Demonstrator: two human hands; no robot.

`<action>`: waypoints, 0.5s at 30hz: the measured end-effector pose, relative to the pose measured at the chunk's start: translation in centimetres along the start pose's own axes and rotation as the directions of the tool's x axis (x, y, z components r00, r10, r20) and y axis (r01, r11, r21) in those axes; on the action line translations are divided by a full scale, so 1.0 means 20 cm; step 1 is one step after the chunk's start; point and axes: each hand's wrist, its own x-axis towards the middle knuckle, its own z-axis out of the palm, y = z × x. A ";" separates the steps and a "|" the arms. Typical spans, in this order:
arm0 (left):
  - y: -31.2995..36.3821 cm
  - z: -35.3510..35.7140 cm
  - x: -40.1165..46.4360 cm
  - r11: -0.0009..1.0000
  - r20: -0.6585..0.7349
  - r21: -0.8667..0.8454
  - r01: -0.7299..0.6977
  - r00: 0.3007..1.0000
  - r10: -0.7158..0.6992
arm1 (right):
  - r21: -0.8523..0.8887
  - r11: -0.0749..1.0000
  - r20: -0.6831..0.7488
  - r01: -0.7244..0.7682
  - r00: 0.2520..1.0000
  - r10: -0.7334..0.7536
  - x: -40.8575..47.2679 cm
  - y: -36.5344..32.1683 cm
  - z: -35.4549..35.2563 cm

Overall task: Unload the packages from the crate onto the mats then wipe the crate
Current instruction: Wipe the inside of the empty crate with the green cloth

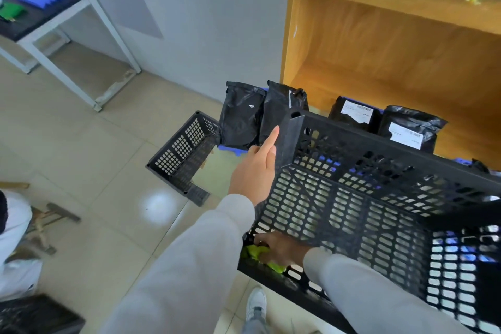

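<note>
Left hand (253, 171), fingers straight, steadies the tilted crate (379, 211) at its left end; right hand (282, 248) presses a green cloth (260, 256) inside the near-left corner; packages (244, 116) stand beyond on blue mats (233, 150).

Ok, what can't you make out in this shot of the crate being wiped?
Head view only:
- Right hand: its fingers on the green cloth are partly hidden by the crate wall.
- Crate: right side cut off by the frame edge and blurred.
- Package labels: print too small to read.
- Blue mats: mostly hidden behind the packages and crate.
</note>
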 end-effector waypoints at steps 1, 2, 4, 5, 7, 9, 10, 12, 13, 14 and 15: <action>0.00 0.00 0.00 1.000 -0.001 0.002 -0.001 1.000 0.001 | 0.030 0.999 -0.002 -0.021 1.000 0.021 -0.01 0.00 0.00; 0.00 0.00 0.00 1.000 0.000 0.000 -0.002 1.000 0.002 | 0.056 0.998 -0.004 -0.030 1.000 0.030 -0.02 0.00 -0.01; -0.01 0.00 0.00 1.000 -0.002 -0.015 -0.001 1.000 0.001 | 0.091 0.996 -0.019 -0.006 1.000 0.008 -0.05 -0.02 -0.02; -0.01 0.01 0.00 1.000 -0.003 -0.022 0.001 1.000 -0.001 | 0.107 0.994 -0.027 0.012 1.000 -0.010 -0.08 -0.03 -0.03; -0.01 0.01 0.00 1.000 -0.001 -0.028 0.000 1.000 0.000 | 0.138 0.989 -0.047 0.053 0.998 -0.047 -0.13 -0.06 -0.05; 0.00 0.00 -0.01 0.999 0.004 -0.032 0.008 1.000 -0.007 | 0.148 0.983 -0.069 0.108 0.993 -0.098 -0.20 -0.08 -0.09; 0.00 0.00 -0.01 0.999 0.004 -0.033 0.014 1.000 -0.014 | 0.140 0.979 -0.087 0.151 0.986 -0.139 -0.22 -0.09 -0.12; 0.01 -0.01 -0.02 0.999 0.002 -0.033 0.017 1.000 -0.017 | 0.128 0.966 -0.121 0.224 0.970 -0.209 -0.30 -0.12 -0.16; 0.02 -0.02 -0.03 0.999 0.004 -0.032 0.011 1.000 -0.011 | 0.120 0.961 -0.135 0.248 0.963 -0.232 -0.34 -0.13 -0.17; 0.02 -0.02 -0.03 0.999 0.004 -0.034 0.005 1.000 -0.005 | 0.118 0.956 -0.152 0.268 0.956 -0.250 -0.37 -0.15 -0.19; 0.02 -0.02 -0.03 0.999 0.007 -0.036 0.002 1.000 -0.001 | 0.121 0.950 -0.171 0.286 0.949 -0.264 -0.40 -0.16 -0.21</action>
